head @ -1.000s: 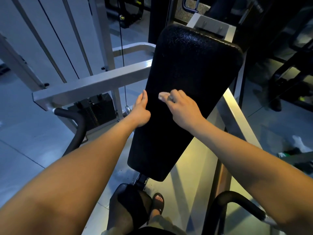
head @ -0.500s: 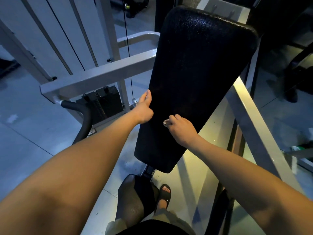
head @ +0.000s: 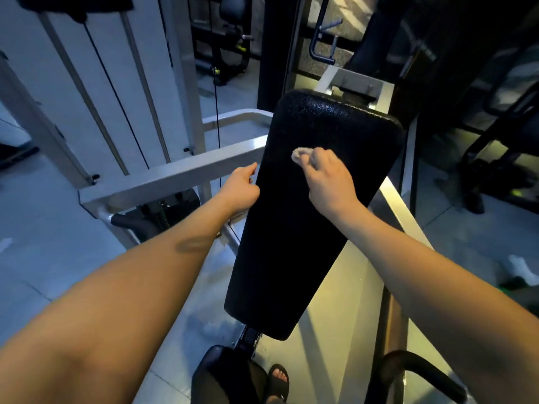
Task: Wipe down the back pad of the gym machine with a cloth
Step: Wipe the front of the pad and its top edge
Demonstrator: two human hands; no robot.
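We face the long black back pad (head: 306, 228), tilted on the grey machine frame (head: 175, 176). Our left hand (head: 240, 188) lies against the pad's left edge; whether its fingers curl behind it we cannot tell. Our right hand (head: 326, 182) clutches a small, bunched pale cloth (head: 299, 155), pressed to the pad's upper half.

Gym, weights area. Black textured back pad (head: 306, 243) bolted to a white steel frame (head: 175, 176), w/ a thin cable (head: 217, 112) dropping to a dark weight stack (head: 166, 207), i.e. a strength machine. Black foam-grip handle (head: 131, 221) at left, padded seat (head: 215, 374) below the pad. More equipment in bg: dark machine w/ yellow-green knobs (head: 230, 53) at top, black-framed machine (head: 495, 147) at right. Pale tiled floor (head: 43, 228), dim lighting.
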